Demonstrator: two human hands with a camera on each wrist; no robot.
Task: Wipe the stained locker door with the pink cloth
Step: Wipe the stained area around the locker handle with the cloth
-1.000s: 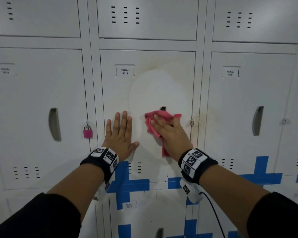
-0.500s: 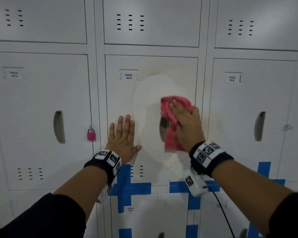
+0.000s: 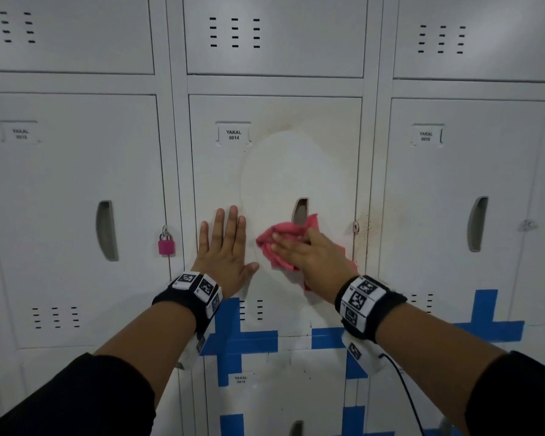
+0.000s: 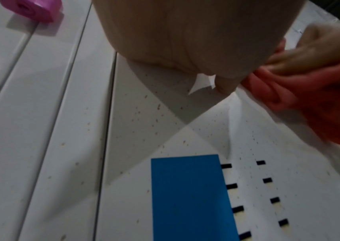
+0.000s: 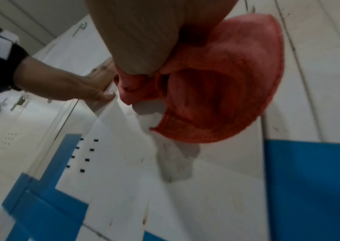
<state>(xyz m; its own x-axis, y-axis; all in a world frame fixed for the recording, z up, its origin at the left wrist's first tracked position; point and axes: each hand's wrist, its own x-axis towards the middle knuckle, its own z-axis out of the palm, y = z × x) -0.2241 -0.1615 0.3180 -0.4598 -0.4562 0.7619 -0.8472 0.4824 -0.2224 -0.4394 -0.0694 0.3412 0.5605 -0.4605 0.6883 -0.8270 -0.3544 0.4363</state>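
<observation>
The stained locker door [image 3: 274, 171], labelled 0014, has a paler wiped oval in its middle and a brownish haze around it. My right hand [image 3: 309, 256] presses the bunched pink cloth [image 3: 291, 229] flat against the door just below the handle recess [image 3: 301, 210], fingers stretched out to the left. In the right wrist view the cloth [image 5: 226, 81] bulges out from under my palm [image 5: 140, 32]. My left hand [image 3: 225, 247] lies flat on the same door's left part, fingers straight and pointing up, close beside the cloth [image 4: 309, 101].
A pink padlock [image 3: 166, 245] hangs on the locker to the left. Blue tape crosses [image 3: 233, 338] mark the doors' lower edges. Brown specks [image 3: 364, 228] dot the frame by the door's right hasp. More grey lockers stand on both sides and above.
My right hand has swept the cloth from up beside the handle recess down and to the left, below it. The left hand stays flat in place.
</observation>
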